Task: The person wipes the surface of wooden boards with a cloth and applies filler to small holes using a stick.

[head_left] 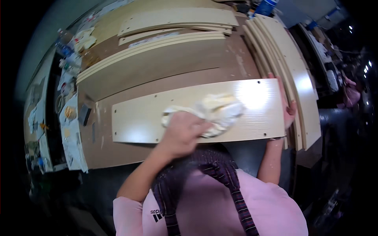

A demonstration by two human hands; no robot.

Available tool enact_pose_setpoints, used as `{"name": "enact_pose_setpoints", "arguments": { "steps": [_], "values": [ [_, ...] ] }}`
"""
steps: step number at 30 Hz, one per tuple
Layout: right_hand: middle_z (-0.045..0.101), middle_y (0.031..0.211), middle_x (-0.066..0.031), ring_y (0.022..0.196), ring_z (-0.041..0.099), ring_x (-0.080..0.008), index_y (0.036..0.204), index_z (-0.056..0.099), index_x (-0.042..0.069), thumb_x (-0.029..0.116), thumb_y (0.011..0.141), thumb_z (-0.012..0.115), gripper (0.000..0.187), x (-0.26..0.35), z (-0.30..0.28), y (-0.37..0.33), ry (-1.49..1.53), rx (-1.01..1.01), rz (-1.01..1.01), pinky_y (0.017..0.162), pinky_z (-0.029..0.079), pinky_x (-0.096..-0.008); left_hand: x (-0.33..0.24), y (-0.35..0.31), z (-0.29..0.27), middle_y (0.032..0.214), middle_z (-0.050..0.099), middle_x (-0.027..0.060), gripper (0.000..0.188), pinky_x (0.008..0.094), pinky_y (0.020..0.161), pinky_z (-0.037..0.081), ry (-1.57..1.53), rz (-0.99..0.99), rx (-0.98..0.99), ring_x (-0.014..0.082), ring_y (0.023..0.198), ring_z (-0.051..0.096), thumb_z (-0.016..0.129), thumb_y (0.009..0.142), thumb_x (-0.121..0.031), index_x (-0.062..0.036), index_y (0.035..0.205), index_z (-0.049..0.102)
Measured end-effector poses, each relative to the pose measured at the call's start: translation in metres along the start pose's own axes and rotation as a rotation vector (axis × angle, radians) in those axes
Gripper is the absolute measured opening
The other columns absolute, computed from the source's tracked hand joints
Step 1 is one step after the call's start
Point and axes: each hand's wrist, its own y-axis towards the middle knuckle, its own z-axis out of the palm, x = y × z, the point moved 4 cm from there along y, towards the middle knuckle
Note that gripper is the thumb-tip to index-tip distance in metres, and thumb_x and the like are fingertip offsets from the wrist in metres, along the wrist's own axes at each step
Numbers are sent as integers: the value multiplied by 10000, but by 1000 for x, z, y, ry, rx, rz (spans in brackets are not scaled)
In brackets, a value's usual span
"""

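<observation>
Fingers [195, 128] of left hand [183, 131] clutch the rag [218, 110] on panel [138, 118].

**Brown bench, panels laid across it**

Brown bench [118, 151], top scuffed and dusty, pale smears near the middle. One pale cream panel [138, 118] lies flat near the front edge, small holes at its corners and along its edges. Behind it a long brown board [157, 67] with a light edge strip. More pale panels [177, 17] stacked at the back. Curved-looking cream strips [299, 82] lie along the right side. Small dark block [84, 115] at the left edge.
</observation>
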Motion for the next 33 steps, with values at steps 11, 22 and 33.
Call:
{"name": "enact_pose_setpoints", "arguments": {
  "steps": [11,22,33],
  "values": [
    [180,1554,-134,1398,260,-315,1487,160,12,531,877,484,864,0,-7,2,63,11,27,1140,244,-452,-69,154,67,1274,547,129,226,523,1002,340,-198,199,144,342,1220,456,611,749,-231,-28,844,640],
    [117,1570,-134,1433,172,-306,1497,78,8,488,854,519,916,2,-25,1,-79,-16,18,1159,184,-454,39,79,6,1181,580,178,346,359,917,484,-287,-404,-282,246,1052,605,534,829,-3,1,1174,560],
    [154,1562,-133,1440,166,-298,1500,154,38,58,621,649,1009,10,0,-8,-223,-70,11,1166,174,-438,65,107,4,1121,628,180,390,402,836,503,-76,-324,-332,369,981,614,458,838,24,-37,1196,599]
  ]
}}
